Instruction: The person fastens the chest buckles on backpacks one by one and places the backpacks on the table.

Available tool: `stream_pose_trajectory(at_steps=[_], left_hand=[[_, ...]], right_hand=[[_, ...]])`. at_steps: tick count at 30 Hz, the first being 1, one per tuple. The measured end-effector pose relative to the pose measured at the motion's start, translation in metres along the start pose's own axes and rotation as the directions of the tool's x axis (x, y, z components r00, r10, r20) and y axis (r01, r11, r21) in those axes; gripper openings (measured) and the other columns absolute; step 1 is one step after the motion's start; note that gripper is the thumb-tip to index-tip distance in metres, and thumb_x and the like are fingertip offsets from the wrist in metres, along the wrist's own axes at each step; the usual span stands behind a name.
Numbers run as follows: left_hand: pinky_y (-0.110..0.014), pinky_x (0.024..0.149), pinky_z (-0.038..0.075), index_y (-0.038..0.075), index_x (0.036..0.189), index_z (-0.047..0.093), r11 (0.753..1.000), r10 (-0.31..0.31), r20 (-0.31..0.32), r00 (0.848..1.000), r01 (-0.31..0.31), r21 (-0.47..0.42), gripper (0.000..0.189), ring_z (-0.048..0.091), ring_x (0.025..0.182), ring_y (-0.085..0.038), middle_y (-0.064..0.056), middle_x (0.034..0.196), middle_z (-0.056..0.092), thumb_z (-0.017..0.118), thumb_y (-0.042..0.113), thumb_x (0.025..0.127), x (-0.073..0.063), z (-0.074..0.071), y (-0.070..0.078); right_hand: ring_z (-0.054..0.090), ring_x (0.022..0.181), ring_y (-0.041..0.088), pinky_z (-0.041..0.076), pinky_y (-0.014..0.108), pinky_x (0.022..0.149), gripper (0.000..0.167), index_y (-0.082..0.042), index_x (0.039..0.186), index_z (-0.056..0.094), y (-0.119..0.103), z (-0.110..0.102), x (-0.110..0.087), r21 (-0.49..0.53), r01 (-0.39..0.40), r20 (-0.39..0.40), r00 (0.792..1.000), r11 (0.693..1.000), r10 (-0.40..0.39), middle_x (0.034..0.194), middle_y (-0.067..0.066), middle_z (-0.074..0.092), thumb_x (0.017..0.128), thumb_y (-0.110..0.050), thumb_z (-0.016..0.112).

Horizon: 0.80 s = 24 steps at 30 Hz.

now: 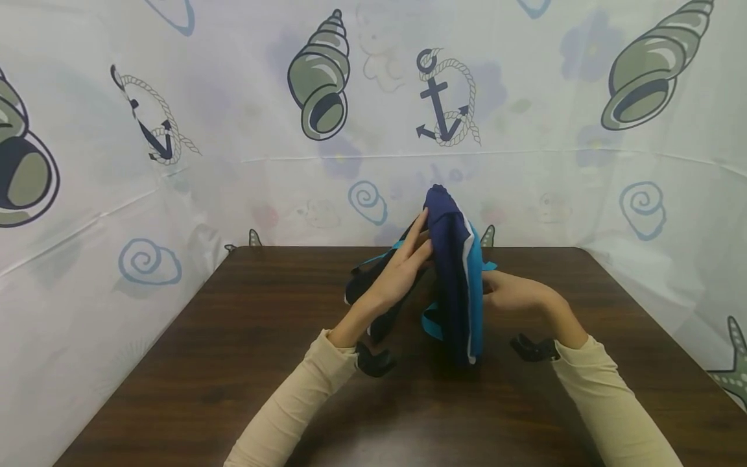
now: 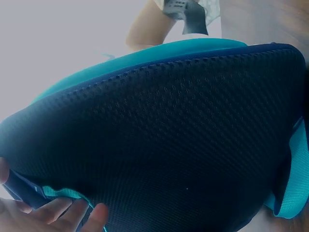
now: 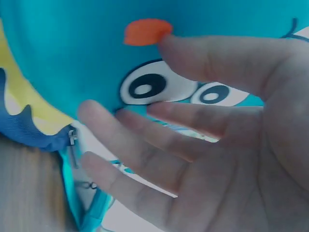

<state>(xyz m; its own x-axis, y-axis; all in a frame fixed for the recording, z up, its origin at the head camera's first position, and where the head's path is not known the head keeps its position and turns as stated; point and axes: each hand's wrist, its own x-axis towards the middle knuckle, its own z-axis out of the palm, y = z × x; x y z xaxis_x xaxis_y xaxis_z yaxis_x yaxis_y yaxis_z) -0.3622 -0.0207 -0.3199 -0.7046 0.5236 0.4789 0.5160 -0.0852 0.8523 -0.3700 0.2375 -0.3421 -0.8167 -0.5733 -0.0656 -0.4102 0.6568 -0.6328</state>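
A navy and teal backpack [image 1: 452, 279] stands upright on the brown surface [image 1: 233, 363], just right of the frame's centre. Both hands are open: the left hand [image 1: 399, 269] lays extended fingers against its dark mesh back near the top, straps [image 1: 382, 324] hanging beside it; the right hand [image 1: 516, 292], fingers spread, has its thumb at the orange nose [image 3: 142, 32] on the front.

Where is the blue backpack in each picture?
Head: the backpack is right of centre, seen edge-on.
Left wrist: its dark mesh back fills most of the picture.
Right wrist: its turquoise front spans the top, behind the right hand.
Landmark: that turquoise front shows in all three.
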Motion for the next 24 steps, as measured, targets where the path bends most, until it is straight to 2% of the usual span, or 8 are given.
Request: stream_pose_trajectory(at_steps=[4,10,14,17,20,24], left_hand=[[-0.048,0.121,0.029,0.039,0.16,0.002,1.0,-0.002,0.027,1.0,0.002,0.021,0.06,0.033,0.148,-0.028,-0.01,0.164,0.023,0.033,0.028,0.11,0.0,0.002,-0.003],[-0.047,0.121,0.028,0.043,0.158,-0.001,0.999,0.003,0.056,0.998,-0.005,0.034,0.062,0.027,0.152,-0.024,-0.005,0.166,0.019,0.035,0.028,0.11,0.0,0.006,-0.006],[-0.046,0.123,0.026,0.04,0.158,-0.005,1.0,0.016,0.076,0.997,-0.018,0.023,0.064,0.021,0.154,-0.021,-0.005,0.167,0.016,0.034,0.023,0.11,0.001,0.01,-0.009],[-0.046,0.123,0.024,0.038,0.158,-0.009,1.0,0.014,0.094,0.996,-0.015,0.015,0.065,0.018,0.155,-0.022,-0.006,0.168,0.012,0.032,0.02,0.111,0.002,0.012,-0.01],[-0.047,0.123,0.025,0.036,0.158,-0.011,1.0,0.009,0.108,0.994,-0.01,0.016,0.064,0.018,0.155,-0.025,-0.007,0.168,0.01,0.029,0.02,0.111,0.003,0.013,-0.011],[-0.051,0.119,0.032,0.036,0.159,-0.008,0.999,0.015,0.109,0.994,-0.019,0.034,0.061,0.02,0.154,-0.026,-0.006,0.168,0.011,0.027,0.023,0.111,0.003,0.014,-0.01]], right_hand=[[0.053,0.131,0.034,0.046,0.053,0.105,0.041,-0.008,0.139,0.053,-0.007,-0.007,-0.005,-0.028,0.032,-0.104,0.994,0.999,-0.034,0.139,0.014,0.057,0.105,-0.029,0.052],[0.066,0.112,0.027,0.057,0.042,0.092,0.033,-0.001,0.131,0.055,-0.016,-0.015,-0.01,0.109,0.07,-0.172,0.984,0.992,-0.051,0.125,0.018,0.065,0.106,-0.021,0.049],[0.07,0.096,0.025,0.06,0.046,0.083,0.035,0.002,0.133,0.05,-0.021,-0.017,-0.013,0.199,0.036,-0.15,0.989,0.979,-0.006,0.116,0.02,0.065,0.107,-0.022,0.047],[0.07,0.09,0.026,0.06,0.05,0.08,0.041,0.003,0.138,0.045,-0.024,-0.017,-0.014,0.247,-0.002,-0.117,0.993,0.969,0.032,0.117,0.023,0.063,0.107,-0.024,0.045],[0.069,0.097,0.026,0.06,0.05,0.081,0.048,0.003,0.145,0.039,-0.027,-0.015,-0.014,0.267,-0.006,-0.089,0.996,0.964,0.031,0.127,0.027,0.058,0.108,-0.027,0.045],[0.066,0.11,0.029,0.058,0.052,0.085,0.053,0.002,0.149,0.033,-0.029,-0.011,-0.013,0.291,0.013,-0.058,0.998,0.957,0.004,0.139,0.03,0.049,0.108,-0.031,0.043]])
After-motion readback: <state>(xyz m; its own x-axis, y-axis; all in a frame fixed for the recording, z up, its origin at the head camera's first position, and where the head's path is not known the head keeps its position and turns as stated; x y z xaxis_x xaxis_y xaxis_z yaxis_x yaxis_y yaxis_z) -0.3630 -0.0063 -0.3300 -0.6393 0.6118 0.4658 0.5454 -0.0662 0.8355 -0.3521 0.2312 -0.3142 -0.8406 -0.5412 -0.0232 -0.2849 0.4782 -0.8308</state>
